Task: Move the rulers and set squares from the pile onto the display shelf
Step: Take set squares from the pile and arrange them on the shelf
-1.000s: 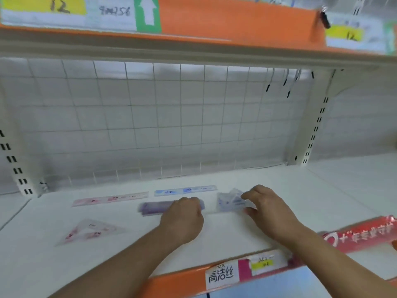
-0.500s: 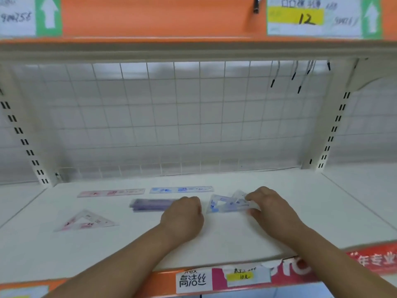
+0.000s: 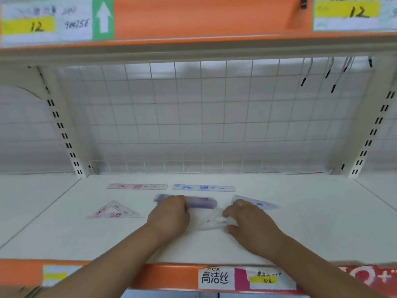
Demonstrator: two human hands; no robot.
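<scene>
Head cam: right hand (image 3: 247,224) has just pulled a clear set square (image 3: 211,222) forward, pinching it, leaving the blue set square (image 3: 258,204) on the shelf (image 3: 311,233), while left hand (image 3: 169,216) grips the purple ruler pile (image 3: 203,203), so plenty left.

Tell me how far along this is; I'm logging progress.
Done: pink ruler, blue ruler, pink set square and blue set square lie flat on the shelf. In hand: right hand pinches a clear set square. Remaining: the purple stack held by the left hand.

Left hand (image 3: 169,214) grips purple ruler pile (image 3: 202,202); right hand (image 3: 251,224) pinches clear set square (image 3: 212,222) (blurred) on shelf (image 3: 311,233).
</scene>
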